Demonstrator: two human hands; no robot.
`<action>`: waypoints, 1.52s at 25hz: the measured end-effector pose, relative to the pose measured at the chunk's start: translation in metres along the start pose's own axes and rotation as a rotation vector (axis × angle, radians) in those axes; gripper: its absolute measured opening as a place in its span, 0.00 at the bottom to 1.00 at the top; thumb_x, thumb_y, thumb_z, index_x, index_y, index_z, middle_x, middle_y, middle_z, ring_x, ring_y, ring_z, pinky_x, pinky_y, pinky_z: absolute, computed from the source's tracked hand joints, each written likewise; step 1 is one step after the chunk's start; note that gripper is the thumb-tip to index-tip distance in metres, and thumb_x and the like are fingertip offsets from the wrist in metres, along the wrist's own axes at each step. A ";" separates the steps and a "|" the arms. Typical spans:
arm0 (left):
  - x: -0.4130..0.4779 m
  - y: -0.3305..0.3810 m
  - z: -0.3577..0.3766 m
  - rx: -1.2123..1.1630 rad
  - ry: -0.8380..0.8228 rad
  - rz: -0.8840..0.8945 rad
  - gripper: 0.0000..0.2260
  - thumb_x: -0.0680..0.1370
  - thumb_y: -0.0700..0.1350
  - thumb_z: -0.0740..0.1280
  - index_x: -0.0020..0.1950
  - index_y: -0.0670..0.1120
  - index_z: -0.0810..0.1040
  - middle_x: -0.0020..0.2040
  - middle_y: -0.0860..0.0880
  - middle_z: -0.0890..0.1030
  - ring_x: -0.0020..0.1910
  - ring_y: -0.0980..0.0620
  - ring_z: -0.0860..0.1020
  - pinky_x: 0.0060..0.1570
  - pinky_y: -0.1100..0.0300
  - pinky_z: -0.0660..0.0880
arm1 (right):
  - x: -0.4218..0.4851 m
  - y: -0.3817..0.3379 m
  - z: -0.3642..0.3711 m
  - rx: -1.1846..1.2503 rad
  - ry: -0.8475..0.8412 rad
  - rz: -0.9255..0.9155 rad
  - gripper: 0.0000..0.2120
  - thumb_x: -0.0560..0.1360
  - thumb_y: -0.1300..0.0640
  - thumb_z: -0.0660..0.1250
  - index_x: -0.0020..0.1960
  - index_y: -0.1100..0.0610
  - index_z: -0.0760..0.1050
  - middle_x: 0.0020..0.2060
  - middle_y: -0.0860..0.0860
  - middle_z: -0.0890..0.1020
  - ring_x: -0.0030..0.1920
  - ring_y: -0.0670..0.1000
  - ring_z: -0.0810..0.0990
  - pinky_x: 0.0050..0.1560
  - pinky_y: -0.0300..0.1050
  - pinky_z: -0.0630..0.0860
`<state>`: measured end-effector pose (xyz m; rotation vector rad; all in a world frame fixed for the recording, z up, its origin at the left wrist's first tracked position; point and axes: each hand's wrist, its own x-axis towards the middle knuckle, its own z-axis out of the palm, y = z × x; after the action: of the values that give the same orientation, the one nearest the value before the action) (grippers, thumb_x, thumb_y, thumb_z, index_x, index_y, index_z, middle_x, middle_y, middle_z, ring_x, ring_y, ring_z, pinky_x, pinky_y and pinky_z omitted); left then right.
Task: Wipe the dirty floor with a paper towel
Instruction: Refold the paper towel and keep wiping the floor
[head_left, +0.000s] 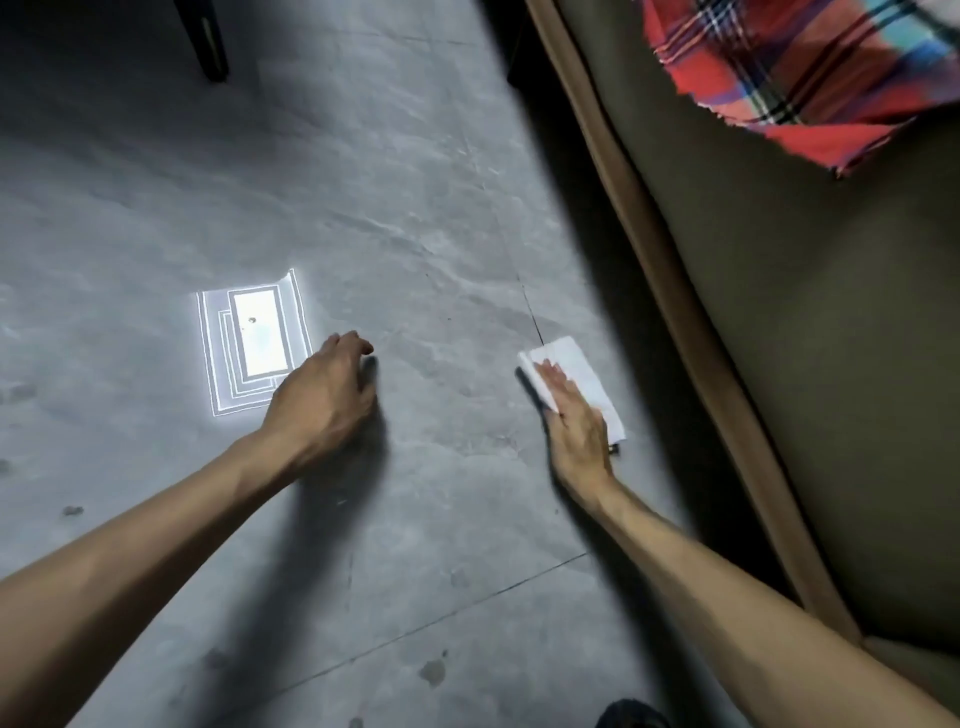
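Note:
A folded white paper towel (582, 371) lies flat on the grey tiled floor (415, 249), close to the sofa's base. My right hand (574, 431) rests flat on top of it, fingers together and pressing it onto the floor; part of the towel is hidden under the palm. My left hand (324, 395) is planted on the floor to the left, fingers curled down with the tips touching the tile, holding nothing. Small dark stains (432, 673) mark the floor nearer to me.
A brown sofa (810, 364) runs along the right side, with a red plaid cloth (789, 78) lying on it. A bright reflection of a ceiling light (254, 340) shines on the tile by my left hand. A dark furniture leg (208, 41) stands at the far left.

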<state>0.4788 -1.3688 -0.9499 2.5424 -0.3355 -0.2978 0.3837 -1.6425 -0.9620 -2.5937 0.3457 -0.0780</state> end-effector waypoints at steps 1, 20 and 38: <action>0.002 0.004 0.003 0.037 -0.003 0.017 0.10 0.80 0.49 0.56 0.58 0.48 0.70 0.53 0.45 0.74 0.49 0.39 0.77 0.40 0.54 0.65 | -0.019 -0.010 0.006 0.025 -0.076 -0.124 0.24 0.77 0.72 0.60 0.71 0.59 0.69 0.71 0.52 0.68 0.73 0.50 0.63 0.73 0.34 0.51; -0.034 -0.015 -0.032 0.015 -0.213 0.075 0.20 0.79 0.47 0.60 0.70 0.44 0.68 0.63 0.41 0.77 0.59 0.40 0.76 0.54 0.53 0.70 | -0.141 -0.118 0.065 0.211 -0.245 -0.159 0.35 0.66 0.77 0.53 0.70 0.60 0.70 0.70 0.47 0.66 0.72 0.44 0.61 0.72 0.31 0.49; -0.060 -0.115 -0.087 0.184 -0.022 -0.088 0.11 0.81 0.44 0.55 0.59 0.41 0.71 0.56 0.42 0.73 0.56 0.41 0.72 0.57 0.50 0.68 | -0.038 -0.196 0.129 0.077 -0.331 -0.462 0.31 0.73 0.74 0.50 0.74 0.57 0.64 0.74 0.50 0.62 0.74 0.45 0.56 0.72 0.31 0.40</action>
<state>0.4670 -1.2139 -0.9333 2.7414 -0.2711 -0.3426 0.4071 -1.4064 -0.9743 -2.5015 -0.3689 0.1717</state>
